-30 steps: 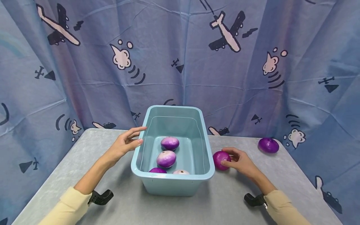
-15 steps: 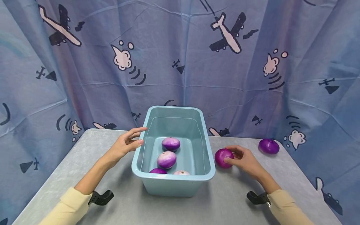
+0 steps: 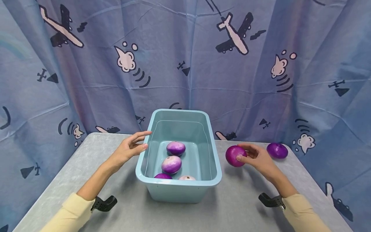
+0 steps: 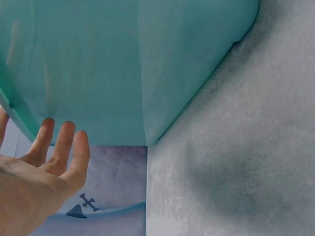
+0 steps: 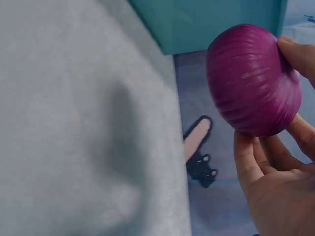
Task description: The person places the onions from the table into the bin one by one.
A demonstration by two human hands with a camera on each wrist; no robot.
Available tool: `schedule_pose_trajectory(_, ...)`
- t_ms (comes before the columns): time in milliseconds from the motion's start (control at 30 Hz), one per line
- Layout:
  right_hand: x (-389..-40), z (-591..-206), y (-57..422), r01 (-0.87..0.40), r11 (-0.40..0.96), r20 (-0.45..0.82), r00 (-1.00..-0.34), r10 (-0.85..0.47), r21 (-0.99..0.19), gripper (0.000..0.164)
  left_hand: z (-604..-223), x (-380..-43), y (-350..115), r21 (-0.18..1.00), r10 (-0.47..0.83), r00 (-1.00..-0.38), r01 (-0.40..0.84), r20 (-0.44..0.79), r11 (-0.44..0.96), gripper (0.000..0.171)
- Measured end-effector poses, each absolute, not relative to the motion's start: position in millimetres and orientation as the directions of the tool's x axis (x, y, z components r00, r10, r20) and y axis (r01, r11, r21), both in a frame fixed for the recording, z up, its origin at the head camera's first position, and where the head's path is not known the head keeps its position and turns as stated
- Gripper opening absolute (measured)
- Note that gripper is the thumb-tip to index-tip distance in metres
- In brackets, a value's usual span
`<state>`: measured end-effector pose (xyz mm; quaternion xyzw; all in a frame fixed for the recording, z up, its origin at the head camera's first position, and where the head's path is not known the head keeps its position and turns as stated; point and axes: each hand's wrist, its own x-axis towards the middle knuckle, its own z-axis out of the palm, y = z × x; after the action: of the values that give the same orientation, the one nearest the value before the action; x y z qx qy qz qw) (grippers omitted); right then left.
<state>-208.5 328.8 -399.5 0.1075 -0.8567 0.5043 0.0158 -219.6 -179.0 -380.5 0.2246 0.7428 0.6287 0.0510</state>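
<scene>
My right hand point(image 3: 259, 161) grips a purple-red onion point(image 3: 235, 156) between thumb and fingers, to the right of a light blue plastic bin point(image 3: 215, 154). In the right wrist view the same onion point(image 5: 253, 81) shows ribbed skin, and its shadow falls on the table apart from it. My left hand point(image 3: 127, 148) rests its fingertips at the bin's left rim, fingers loosely spread. Inside the bin lie several onions, among them a purple one point(image 3: 175, 148) and a paler purple-white one point(image 3: 171, 164); two nearer ones are partly hidden by the front wall.
Another purple onion point(image 3: 277, 150) lies at the table's far right corner, just beyond my right hand. The grey table point(image 3: 116, 183) ends at a blue curtain point(image 3: 162, 64) printed with aeroplanes. Each wrist wears a black camera mount point(image 3: 105, 203).
My right hand has lifted the onion and carried it to the right and away from the bin's side. The left hand stays at the rim.
</scene>
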Motion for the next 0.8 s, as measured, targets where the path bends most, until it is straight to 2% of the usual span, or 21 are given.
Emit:
schedule_pose_trajectory(133, -207.0, -385.2, 328.8, -0.190, 0.453, 0.133, -0.979, -0.154, -0.871, 0.056, -380.5, -219.9, -178.8, 0.955, 0.397, -0.894, 0.273, 0.206, 0.120, 0.053)
schedule_pose_trajectory(433, -208.7, -359.6, 327.7, -0.276, 0.385, 0.224, -0.959, -0.175, -0.881, 0.046, -381.2, -221.9, -178.2, 0.954, 0.394, -0.895, 0.275, 0.209, 0.118, 0.051)
schedule_pose_trajectory(800, -211.1, -327.8, 318.7, -0.349, 0.338, 0.298, -0.934, -0.195, -0.874, 0.044, -381.5, -221.9, -179.8, 0.956, 0.394, -0.895, 0.272, 0.210, 0.107, 0.052)
